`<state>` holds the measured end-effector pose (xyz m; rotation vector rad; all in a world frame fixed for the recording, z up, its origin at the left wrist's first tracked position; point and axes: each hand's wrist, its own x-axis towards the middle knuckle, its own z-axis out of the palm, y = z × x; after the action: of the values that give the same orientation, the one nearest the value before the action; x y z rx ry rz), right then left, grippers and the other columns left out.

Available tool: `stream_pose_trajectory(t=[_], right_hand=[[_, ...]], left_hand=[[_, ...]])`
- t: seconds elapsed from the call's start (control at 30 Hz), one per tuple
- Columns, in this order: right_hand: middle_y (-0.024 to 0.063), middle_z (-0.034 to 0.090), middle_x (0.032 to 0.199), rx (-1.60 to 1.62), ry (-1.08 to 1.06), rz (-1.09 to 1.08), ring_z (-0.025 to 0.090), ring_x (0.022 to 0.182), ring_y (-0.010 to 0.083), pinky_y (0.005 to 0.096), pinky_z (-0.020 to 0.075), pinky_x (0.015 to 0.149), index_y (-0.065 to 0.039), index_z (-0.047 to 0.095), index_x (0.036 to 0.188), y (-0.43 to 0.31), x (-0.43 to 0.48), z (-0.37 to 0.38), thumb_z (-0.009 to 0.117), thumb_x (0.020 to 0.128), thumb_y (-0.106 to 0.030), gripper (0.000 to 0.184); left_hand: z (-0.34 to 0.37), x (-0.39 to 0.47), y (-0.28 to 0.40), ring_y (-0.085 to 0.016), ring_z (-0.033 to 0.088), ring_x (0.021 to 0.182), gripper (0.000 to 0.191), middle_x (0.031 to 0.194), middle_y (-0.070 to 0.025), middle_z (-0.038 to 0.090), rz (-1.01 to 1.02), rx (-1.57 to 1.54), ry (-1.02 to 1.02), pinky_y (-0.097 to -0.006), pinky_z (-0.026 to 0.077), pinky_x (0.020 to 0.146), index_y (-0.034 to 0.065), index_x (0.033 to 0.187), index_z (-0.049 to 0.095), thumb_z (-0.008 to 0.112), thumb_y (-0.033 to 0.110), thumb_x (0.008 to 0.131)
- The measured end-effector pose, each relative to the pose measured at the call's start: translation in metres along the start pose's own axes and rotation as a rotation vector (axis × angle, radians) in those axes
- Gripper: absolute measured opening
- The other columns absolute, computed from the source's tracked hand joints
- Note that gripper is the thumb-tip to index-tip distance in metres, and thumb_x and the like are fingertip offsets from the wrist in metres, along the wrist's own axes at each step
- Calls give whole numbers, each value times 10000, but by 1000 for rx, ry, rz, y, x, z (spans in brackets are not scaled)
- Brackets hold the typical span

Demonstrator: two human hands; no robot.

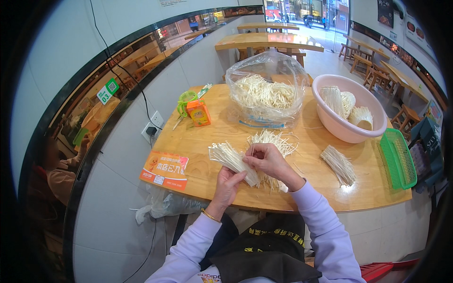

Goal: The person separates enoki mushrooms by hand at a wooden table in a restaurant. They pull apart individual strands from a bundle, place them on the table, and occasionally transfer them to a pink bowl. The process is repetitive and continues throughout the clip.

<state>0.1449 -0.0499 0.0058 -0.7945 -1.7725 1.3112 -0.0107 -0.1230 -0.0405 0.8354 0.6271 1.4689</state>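
My left hand (226, 185) holds a bundle of white enoki mushrooms (229, 155), its caps pointing up and to the left, above the table. At the bundle's right side, my right hand (272, 161) pinches some strands between thumb and forefinger; the strands in its grip are mostly hidden. Beneath and behind my right hand lies a loose pile of enoki (277, 141) on the wooden table (219, 120). A separate enoki clump (338, 165) rests farther right. Behind the pile stands an open clear plastic bag (267, 90) full of loose enoki.
A pink basin (354, 132) with several enoki bunches sits at the back right, beside a green plastic basket (399, 159). At left are an orange carton (199, 113), a green cup (187, 99) and a printed orange sheet (164, 170). A mirrored wall (116, 102) borders the left.
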Motion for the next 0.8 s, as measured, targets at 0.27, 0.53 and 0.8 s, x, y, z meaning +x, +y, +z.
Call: stream_pose_trajectory(t=[0.27,0.53,0.8], right_hand=[[49,624,669,40,8,21,576,600,76,243,464,553,27,628,830,-4,-1,1,630,860,-97,127],[44,629,734,234,0,13,588,644,92,238,480,607,15,617,869,-11,0,-3,601,891,-91,110],[32,623,781,492,-45,17,562,635,84,222,450,592,-35,597,862,-28,-3,-20,616,903,-151,124]], left_hand=[[-3,1,0,-189,542,1130,424,1213,-90,554,4,-31,12,-358,442,991,42,1256,458,570,-41,855],[-2,2,4,-211,538,1143,382,1217,-95,550,-27,-131,44,-383,440,1002,25,1256,451,556,8,889],[-4,2,3,-217,554,1123,377,1205,-127,568,-13,-154,72,-353,452,979,-6,1245,465,557,-22,880]])
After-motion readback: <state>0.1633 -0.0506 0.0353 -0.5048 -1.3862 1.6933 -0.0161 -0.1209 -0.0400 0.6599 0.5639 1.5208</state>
